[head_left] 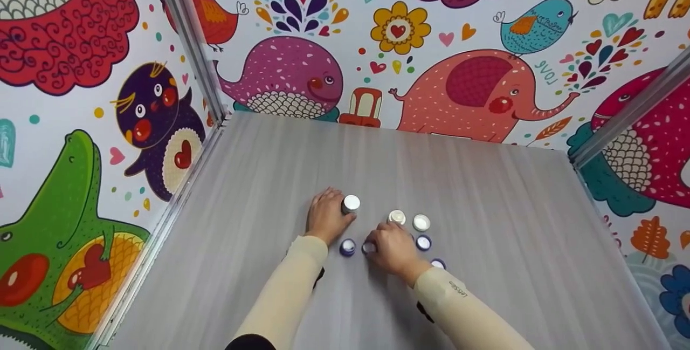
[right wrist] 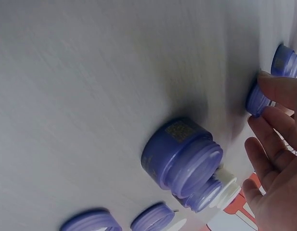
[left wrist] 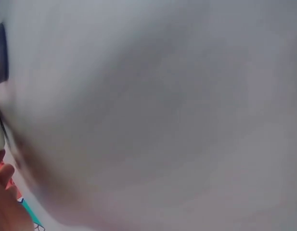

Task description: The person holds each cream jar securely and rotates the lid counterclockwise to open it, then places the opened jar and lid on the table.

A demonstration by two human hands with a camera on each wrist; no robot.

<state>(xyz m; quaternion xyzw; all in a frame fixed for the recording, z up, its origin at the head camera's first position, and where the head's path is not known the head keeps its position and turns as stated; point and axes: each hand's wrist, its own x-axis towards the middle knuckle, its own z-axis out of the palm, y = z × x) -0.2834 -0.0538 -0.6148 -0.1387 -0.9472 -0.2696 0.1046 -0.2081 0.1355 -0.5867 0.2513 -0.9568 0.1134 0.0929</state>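
Observation:
My left hand (head_left: 326,216) curls round a small jar with a white top (head_left: 351,204), thumb on its near side. In the left wrist view only a few fingers (left wrist: 8,207) show at the edge. My right hand (head_left: 392,246) pinches a small round purple lid (right wrist: 258,100) between thumb and fingers, low over the table. Just left of that lid stands an open purple jar (head_left: 347,247). Close to the right hand are a larger open purple jar (right wrist: 179,154), a smaller purple jar (right wrist: 203,196) and an open white jar (head_left: 397,217).
A white lid (head_left: 421,222) and two purple lids, one at the middle right (head_left: 423,242) and one nearer (head_left: 438,263), lie right of the right hand. The grey table (head_left: 242,177) is bounded by printed panels (head_left: 302,69) at the back and sides.

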